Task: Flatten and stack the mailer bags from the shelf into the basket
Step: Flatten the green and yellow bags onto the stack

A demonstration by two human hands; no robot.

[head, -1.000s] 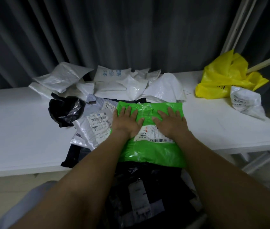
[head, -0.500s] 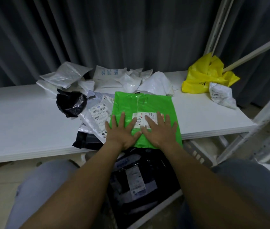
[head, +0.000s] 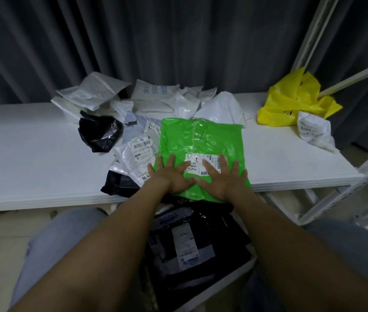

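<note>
The white shelf (head: 32,158) carries a litter of crumpled mailers, white at the back, one yellow bag (head: 291,102) at right. At its front edge lies the green mailer (head: 201,140) — left hand (head: 170,176) and right hand (head: 222,180) spread flat, pressing it smooth. Next, I'd guess, it drops onto the dark stack in the basket (head: 221,287) below.

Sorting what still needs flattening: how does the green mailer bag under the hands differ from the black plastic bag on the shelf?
The bright green plastic mailer bag lies spread flat; the shiny black plastic bag sits crumpled in a lump. The green one shows a white shipping label; no label is visible on the black one. The left hand and right hand press on the green bag, while the black bag lies untouched to its left. Both rest on the white shelf.
</note>
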